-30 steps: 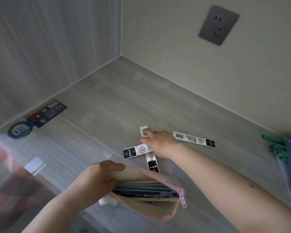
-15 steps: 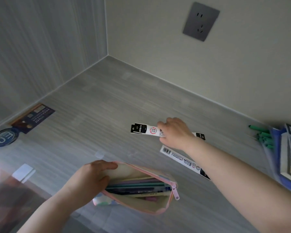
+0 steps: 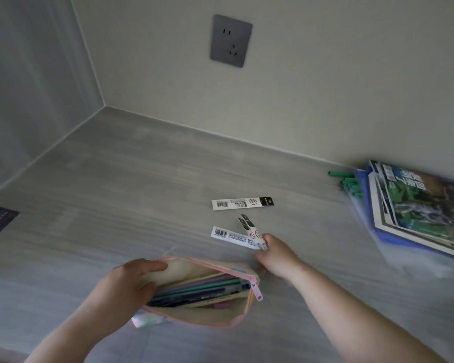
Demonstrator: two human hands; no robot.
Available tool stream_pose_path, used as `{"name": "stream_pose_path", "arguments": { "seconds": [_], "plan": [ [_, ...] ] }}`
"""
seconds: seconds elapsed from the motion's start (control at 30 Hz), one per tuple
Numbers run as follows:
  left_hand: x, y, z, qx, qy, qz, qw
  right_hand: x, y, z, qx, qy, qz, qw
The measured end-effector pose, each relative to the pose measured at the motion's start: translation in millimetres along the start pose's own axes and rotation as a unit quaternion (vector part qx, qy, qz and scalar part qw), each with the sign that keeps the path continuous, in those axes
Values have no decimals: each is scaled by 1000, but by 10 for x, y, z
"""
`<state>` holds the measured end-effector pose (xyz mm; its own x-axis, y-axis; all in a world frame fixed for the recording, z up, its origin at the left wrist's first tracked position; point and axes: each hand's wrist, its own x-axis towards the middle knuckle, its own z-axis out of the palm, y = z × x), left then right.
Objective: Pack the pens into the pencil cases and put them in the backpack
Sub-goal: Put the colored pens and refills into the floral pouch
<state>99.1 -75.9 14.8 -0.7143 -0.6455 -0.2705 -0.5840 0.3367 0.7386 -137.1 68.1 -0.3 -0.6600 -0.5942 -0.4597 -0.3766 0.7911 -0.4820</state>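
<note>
Nearby, books (image 3: 414, 213) overlie green pens (image 3: 347, 183).

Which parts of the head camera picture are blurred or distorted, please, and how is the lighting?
In the head view, motion blur smears the stack of books and green pens at the right edge, and softens the right hand; the wall socket and open pencil case stay fairly sharp. Wide-angle distortion bends the wall corner. Lighting is dim and even, with no glare.
</note>
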Motion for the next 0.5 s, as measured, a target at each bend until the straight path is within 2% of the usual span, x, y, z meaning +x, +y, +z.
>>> {"name": "stream_pose_path", "arguments": {
  "seconds": [0.2,0.37,0.5],
  "plan": [
    [6,24,6,-16,13,48,999,149,6,11,-34,58,29,997],
    [48,-48,11,-36,25,54,998,304,50,-167,-60,107,76,990],
    [87,-50,11,-49,38,55,997,408,157,-374,-82,132,51,986]
  ]
}}
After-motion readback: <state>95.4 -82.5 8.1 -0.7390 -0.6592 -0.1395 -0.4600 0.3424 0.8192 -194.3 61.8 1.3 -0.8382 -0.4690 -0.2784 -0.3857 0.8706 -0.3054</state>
